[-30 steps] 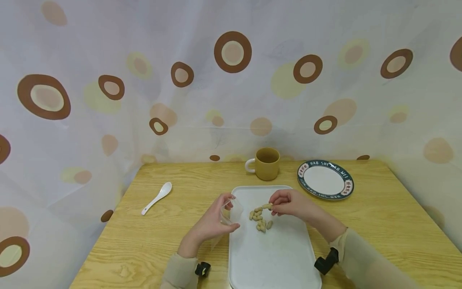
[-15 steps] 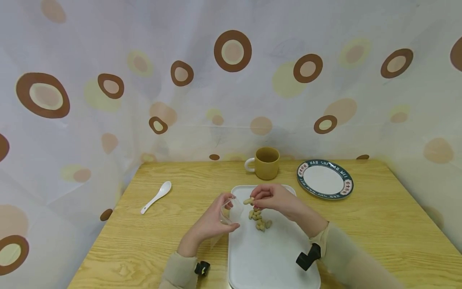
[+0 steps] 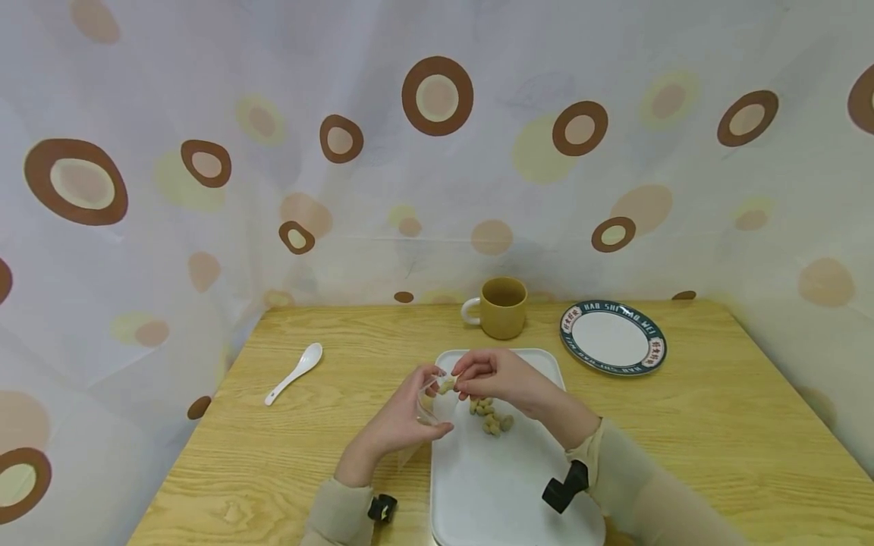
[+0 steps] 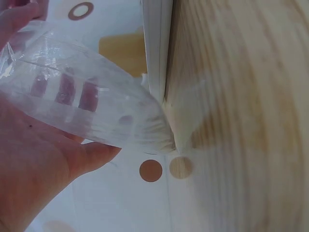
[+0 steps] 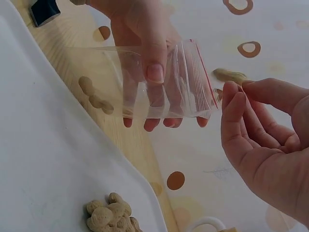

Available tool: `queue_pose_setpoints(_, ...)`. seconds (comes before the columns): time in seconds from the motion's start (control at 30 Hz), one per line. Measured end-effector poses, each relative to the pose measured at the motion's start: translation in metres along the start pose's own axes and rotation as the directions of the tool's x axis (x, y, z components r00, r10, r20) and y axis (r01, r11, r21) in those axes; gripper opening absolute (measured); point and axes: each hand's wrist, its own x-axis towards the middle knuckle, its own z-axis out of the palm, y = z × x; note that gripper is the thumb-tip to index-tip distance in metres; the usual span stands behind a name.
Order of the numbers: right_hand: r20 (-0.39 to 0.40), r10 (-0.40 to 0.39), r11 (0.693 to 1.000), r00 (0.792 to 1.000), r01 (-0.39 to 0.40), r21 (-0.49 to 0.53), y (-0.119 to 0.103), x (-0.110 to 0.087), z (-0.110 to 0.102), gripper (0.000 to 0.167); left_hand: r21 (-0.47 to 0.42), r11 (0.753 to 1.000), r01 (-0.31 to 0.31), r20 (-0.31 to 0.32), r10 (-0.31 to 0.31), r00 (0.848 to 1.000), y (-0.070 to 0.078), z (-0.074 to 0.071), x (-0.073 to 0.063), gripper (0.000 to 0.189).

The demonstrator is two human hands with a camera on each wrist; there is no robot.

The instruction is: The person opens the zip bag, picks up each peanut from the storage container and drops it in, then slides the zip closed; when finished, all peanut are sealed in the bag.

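My left hand (image 3: 399, 417) grips a clear zip bag (image 5: 186, 67) with a red line along its mouth, fingers behind it and thumb in front. In the right wrist view a couple of peanuts (image 5: 99, 103) show through the bag's lower end. Between thumb and fingertips my right hand (image 3: 501, 379) pinches a single peanut (image 5: 231, 75), right at the bag's open mouth. Several more peanuts (image 3: 493, 421) lie heaped on the white tray (image 3: 512, 485), just below the right hand in the head view.
Behind the tray stands a mustard-yellow mug (image 3: 503, 311) with a white handle. A green-rimmed plate (image 3: 611, 339) lies to the right, and a white spoon (image 3: 295, 373) on the wooden table (image 3: 273, 455) at left. Patterned cloth hangs around the table's back and sides.
My right hand has moved left with the pinched peanut, from beside the heap to the bag's mouth. The left hand and bag have stayed in place.
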Motion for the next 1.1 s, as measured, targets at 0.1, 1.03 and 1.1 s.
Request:
queue_pose_setpoints(0.1, -0.011, 0.004, 1.000, 1.000, -0.004, 0.002, 0.000, 0.000, -0.002, 0.027, 0.002, 1.000, 0.011, 0.000, -0.011, 1.000, 0.000, 0.000, 0.000, 0.075)
queue_pose_setpoints(1.03, -0.053, 0.233, 0.965, 0.971, -0.238, -0.108, 0.059, -0.021, -0.039, 0.033, 0.020, 1.000, 0.017, -0.012, -0.017, 1.000, -0.002, 0.000, -0.001, 0.074)
queue_pose_setpoints(1.1, -0.055, 0.240, 0.963, 0.969, -0.245, -0.113, 0.062, -0.021, -0.039, 0.033, 0.024, 1.000, 0.015, -0.012, -0.015, 1.000, -0.002, 0.000, 0.000, 0.074)
